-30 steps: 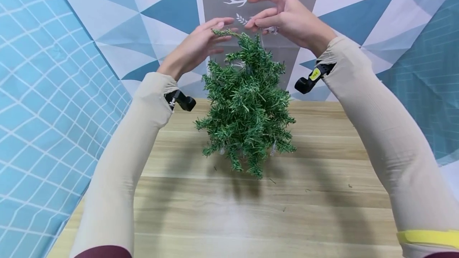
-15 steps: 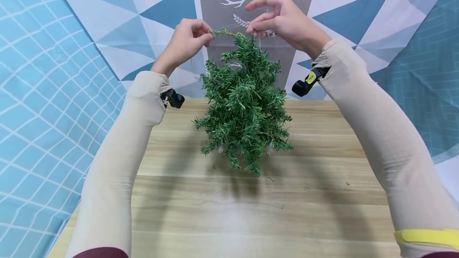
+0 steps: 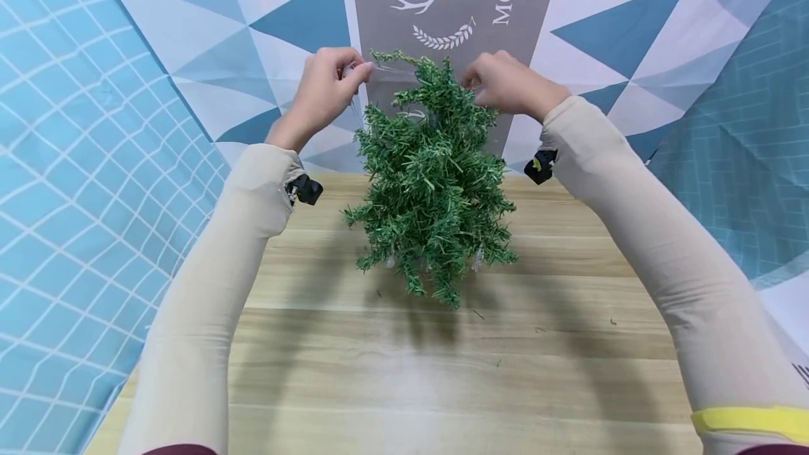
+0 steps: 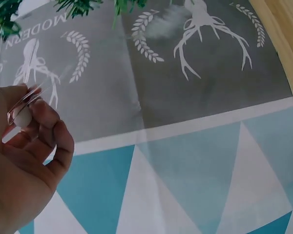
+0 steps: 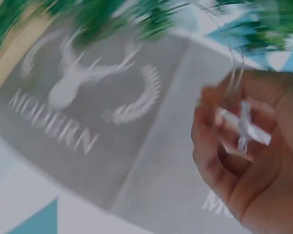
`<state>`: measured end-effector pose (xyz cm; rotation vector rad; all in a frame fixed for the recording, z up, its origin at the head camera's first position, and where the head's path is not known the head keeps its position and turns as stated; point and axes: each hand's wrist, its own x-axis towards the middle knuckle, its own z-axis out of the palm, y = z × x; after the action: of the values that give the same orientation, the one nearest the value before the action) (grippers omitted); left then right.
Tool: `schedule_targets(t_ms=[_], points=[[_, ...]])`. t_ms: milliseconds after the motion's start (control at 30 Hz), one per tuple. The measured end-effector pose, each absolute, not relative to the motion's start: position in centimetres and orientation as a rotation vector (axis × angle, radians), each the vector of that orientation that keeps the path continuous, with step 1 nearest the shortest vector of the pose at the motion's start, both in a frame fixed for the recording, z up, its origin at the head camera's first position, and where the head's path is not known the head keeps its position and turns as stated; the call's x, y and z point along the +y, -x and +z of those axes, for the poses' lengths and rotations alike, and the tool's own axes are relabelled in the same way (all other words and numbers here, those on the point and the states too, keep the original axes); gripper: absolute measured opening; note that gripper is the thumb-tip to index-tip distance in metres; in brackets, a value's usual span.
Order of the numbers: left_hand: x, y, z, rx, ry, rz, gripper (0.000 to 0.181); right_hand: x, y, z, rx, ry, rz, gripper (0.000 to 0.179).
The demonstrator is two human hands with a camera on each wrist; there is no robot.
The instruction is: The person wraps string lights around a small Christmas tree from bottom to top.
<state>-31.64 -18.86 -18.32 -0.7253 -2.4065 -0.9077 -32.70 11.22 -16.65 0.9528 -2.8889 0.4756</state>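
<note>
A small artificial Christmas tree stands between my hands in the head view. My left hand is left of its top, beside the tip of a top branch. Its thumb and fingers pinch thin clear thread, and a small white round ornament shows inside the curled fingers. On the other side of the treetop, my right hand has its fingertips partly behind the branches. Within its curled fingers is a shiny clear star-shaped ornament, its clear thread loop running up past the fingertips toward the tree.
Small clear ornaments hang from the tree's lower branches. The tree is on a wooden tabletop with a few loose green needles. Close behind it is a patterned cloth, and a blue gridded cloth rises at the left.
My left hand went from spread fingers behind the treetop to a pinch near the branch tip, then slightly lower. My right hand came down from above the tree to the right of its top.
</note>
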Motion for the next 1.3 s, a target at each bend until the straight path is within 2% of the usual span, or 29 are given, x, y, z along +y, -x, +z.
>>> schedule_targets(t_ms=[33,100,267,433,533,667,833,967,1100,1200,1300], points=[[-18.9,31.6,-18.4,-2.398,0.711,-0.918,0.029,11.5,32.8,-17.1,-2.902,-0.919,0.464,0.044],[-19.2,31.6,-18.7,-2.393,0.688,-0.932,0.028,12.4,33.0,-18.1,-2.946,-0.844,0.562,0.061],[-19.7,31.4,-20.0,-2.465,0.691,-0.973,0.028,15.3,33.3,-20.9,-3.039,-0.762,1.068,0.063],[-19.4,31.5,-20.7,-2.546,0.678,-1.046,0.028,16.9,32.4,-23.9,-2.706,-0.712,2.083,0.03],[-19.4,31.9,-21.2,-2.615,0.625,-1.028,0.028,16.5,32.0,-26.0,-2.453,-0.644,2.407,0.019],[-20.7,32.2,-22.7,-2.665,0.603,-0.887,0.026,15.7,31.9,-28.4,-2.481,-0.54,2.414,0.025],[-23.4,31.9,-24.4,-2.712,0.567,-0.866,0.029,15.3,31.7,-29.8,-2.601,-0.538,2.344,0.044],[-24.8,30.8,-25.4,-2.663,0.423,-1.0,0.032,15.0,30.8,-30.0,-2.613,-0.535,2.254,0.064],[-25.4,28.9,-26.8,-2.55,0.319,-1.126,0.032,14.8,29.6,-30.5,-2.581,-0.545,2.065,0.076],[-25.9,27.2,-28.2,-2.462,0.248,-1.239,0.029,14.8,28.7,-31.2,-2.531,-0.573,1.923,0.071],[-26.3,25.4,-29.8,-2.369,0.187,-1.391,0.027,14.8,27.5,-31.9,-2.444,-0.629,1.825,0.049]])
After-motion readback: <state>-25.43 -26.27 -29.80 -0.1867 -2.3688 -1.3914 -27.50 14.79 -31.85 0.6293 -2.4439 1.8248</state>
